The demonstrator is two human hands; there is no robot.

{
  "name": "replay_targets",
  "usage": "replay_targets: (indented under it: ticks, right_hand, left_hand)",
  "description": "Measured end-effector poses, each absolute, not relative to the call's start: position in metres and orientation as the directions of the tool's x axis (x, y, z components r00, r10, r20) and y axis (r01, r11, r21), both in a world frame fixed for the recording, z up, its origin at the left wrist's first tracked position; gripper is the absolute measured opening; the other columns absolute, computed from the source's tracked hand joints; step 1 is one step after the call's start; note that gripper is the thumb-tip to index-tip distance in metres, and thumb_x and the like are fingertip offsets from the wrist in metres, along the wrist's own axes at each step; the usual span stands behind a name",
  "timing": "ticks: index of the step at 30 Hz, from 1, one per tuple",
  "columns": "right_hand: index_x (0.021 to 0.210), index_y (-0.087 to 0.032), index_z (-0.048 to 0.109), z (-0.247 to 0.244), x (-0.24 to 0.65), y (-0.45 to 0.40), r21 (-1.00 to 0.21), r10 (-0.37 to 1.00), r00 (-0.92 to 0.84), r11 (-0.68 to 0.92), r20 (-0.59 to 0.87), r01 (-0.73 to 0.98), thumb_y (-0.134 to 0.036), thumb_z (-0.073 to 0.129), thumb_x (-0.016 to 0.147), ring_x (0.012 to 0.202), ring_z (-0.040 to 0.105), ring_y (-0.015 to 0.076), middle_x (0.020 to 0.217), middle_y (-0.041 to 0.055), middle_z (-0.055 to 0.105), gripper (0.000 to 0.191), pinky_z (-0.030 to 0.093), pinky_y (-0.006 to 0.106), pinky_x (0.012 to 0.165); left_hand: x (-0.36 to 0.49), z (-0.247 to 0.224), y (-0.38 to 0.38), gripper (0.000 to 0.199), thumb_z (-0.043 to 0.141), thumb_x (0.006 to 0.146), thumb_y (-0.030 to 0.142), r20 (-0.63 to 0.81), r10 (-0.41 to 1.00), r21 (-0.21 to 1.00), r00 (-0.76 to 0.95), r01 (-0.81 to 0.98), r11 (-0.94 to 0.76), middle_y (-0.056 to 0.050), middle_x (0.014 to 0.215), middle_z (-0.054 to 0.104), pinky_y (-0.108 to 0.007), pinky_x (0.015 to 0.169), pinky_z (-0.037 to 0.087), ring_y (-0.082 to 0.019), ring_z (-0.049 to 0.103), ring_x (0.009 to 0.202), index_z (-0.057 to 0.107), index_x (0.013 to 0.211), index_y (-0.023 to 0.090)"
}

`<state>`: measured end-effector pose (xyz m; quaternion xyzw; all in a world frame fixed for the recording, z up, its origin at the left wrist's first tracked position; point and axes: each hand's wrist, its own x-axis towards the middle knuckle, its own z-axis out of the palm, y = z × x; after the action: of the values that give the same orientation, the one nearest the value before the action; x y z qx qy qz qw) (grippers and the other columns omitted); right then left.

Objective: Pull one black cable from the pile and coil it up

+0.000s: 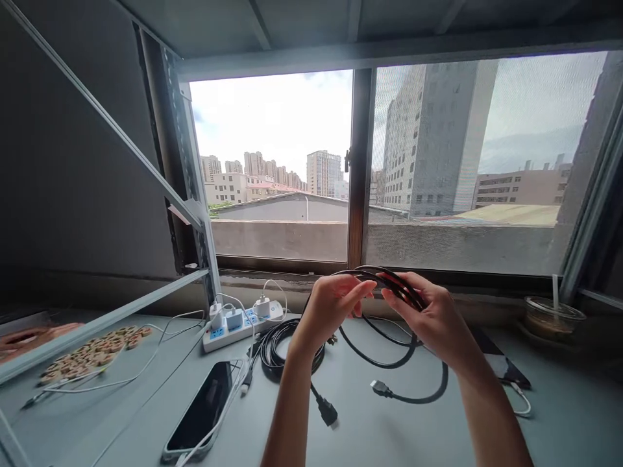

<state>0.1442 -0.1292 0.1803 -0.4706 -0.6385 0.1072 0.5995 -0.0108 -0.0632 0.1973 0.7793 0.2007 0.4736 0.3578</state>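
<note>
Both my hands are raised above a grey table [379,434], holding a looped black cable [389,363]. My left hand [331,303] pinches the loop at its top left. My right hand [431,318] grips the gathered strands, which show a red stripe, at the top right. The cable hangs down in curves, and one plug [380,388] rests on the table. A second coil of black cable [280,347] lies under my left forearm, its plug [327,412] pointing toward me.
A white power strip [241,320] with several white chargers sits by the window. A phone [203,407] lies face up at front left, wired to a white cable. Wooden pieces [92,350] lie left, a plastic cup [553,318] right, a dark tablet [506,370] behind my right arm.
</note>
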Motion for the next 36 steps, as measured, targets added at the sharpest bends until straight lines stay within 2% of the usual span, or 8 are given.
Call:
replay_targets:
  ticks: [4,10,15,21,25,28,32,36]
  right_hand:
    - [0.100,-0.018,0.069,0.180,0.157,-0.125,-0.700,0.672,0.257,0.547,0.694,0.459,-0.038,0.061,0.082,0.078,0.059,0.0159,0.088,0.0046,0.065,0.028,0.045,0.024,0.061]
    - [0.100,-0.024,0.072,0.184,0.168,-0.141,-0.703,0.602,0.364,0.577,0.710,0.416,-0.037,0.065,0.080,0.066,0.052,0.0103,0.082,0.0022,0.059,0.025,0.031,0.020,0.042]
    - [0.099,-0.031,0.071,0.189,0.154,-0.154,-0.632,0.481,0.434,0.699,0.762,0.335,-0.031,0.067,0.079,0.054,0.040,0.0077,0.075,-0.0005,0.052,0.020,0.023,0.021,0.039]
    - [0.092,-0.025,0.070,0.187,0.149,-0.140,-0.520,0.293,0.535,0.783,0.792,0.340,-0.035,0.067,0.078,0.047,0.034,0.0068,0.072,-0.0001,0.049,0.018,0.025,0.023,0.039]
    - [0.103,-0.026,0.066,0.183,0.168,-0.122,-0.586,0.380,0.467,0.670,0.798,0.456,-0.037,0.069,0.076,0.063,0.054,0.0113,0.074,-0.0008,0.058,0.030,0.047,0.026,0.061]
    - [0.114,-0.026,0.061,0.181,0.173,-0.115,-0.637,0.522,0.374,0.543,0.766,0.547,-0.037,0.069,0.075,0.074,0.061,0.0130,0.077,-0.0016,0.061,0.041,0.050,0.030,0.079]
    - [0.114,-0.022,0.060,0.182,0.158,-0.118,-0.721,0.646,0.331,0.557,0.688,0.411,-0.042,0.064,0.079,0.051,0.055,0.0095,0.061,-0.0048,0.054,0.041,0.048,0.022,0.050]
    - [0.108,-0.022,0.064,0.185,0.149,-0.130,-0.811,0.719,0.406,0.575,0.564,0.107,-0.047,0.068,0.075,0.027,0.026,0.0035,0.041,-0.0112,0.034,0.041,0.019,0.016,0.026]
  left_hand:
    - [-0.029,0.206,-0.068,0.035,0.075,0.073,0.041,0.653,0.640,0.723,0.405,-0.081,-0.686,0.003,0.058,0.058,-0.021,0.051,0.042,-0.013,0.056,0.054,0.061,0.095,0.018]
    - [-0.038,0.207,-0.066,0.058,0.078,0.070,0.038,0.798,0.521,0.534,0.302,0.046,-0.844,-0.006,0.120,0.058,-0.031,0.089,0.044,-0.021,0.054,0.111,0.052,0.120,0.026]
    - [-0.005,0.193,-0.057,0.063,0.077,0.072,0.036,0.700,0.602,0.651,0.383,0.003,-0.759,-0.007,0.127,0.056,-0.033,0.099,0.039,-0.022,0.051,0.118,0.049,0.127,0.025]
    - [0.034,0.180,-0.049,0.039,0.060,0.081,0.049,0.563,0.763,0.824,0.318,-0.289,-0.488,-0.004,0.059,0.062,-0.026,0.067,0.050,-0.018,0.065,0.069,0.061,0.064,0.014]
    - [0.027,0.179,-0.046,0.064,0.064,0.075,0.052,0.437,0.872,0.868,0.220,-0.359,-0.344,0.007,0.030,0.021,-0.019,0.032,0.023,-0.007,0.034,0.027,0.025,0.037,0.020]
    - [0.017,0.182,-0.047,0.057,0.072,0.067,0.046,0.442,0.896,0.838,0.050,-0.380,-0.393,0.009,0.032,0.025,-0.017,0.029,0.014,-0.002,0.018,0.026,0.029,0.041,0.019]
    - [0.015,0.186,-0.055,0.054,0.073,0.066,0.043,0.443,0.896,0.812,-0.006,-0.421,-0.404,0.009,0.033,0.025,-0.017,0.028,0.011,-0.002,0.017,0.028,0.031,0.044,0.019]
    - [0.025,0.184,-0.057,0.049,0.063,0.074,0.042,0.413,0.895,0.847,0.166,-0.430,-0.311,0.008,0.033,0.025,-0.017,0.029,0.018,-0.003,0.019,0.027,0.032,0.044,0.019]
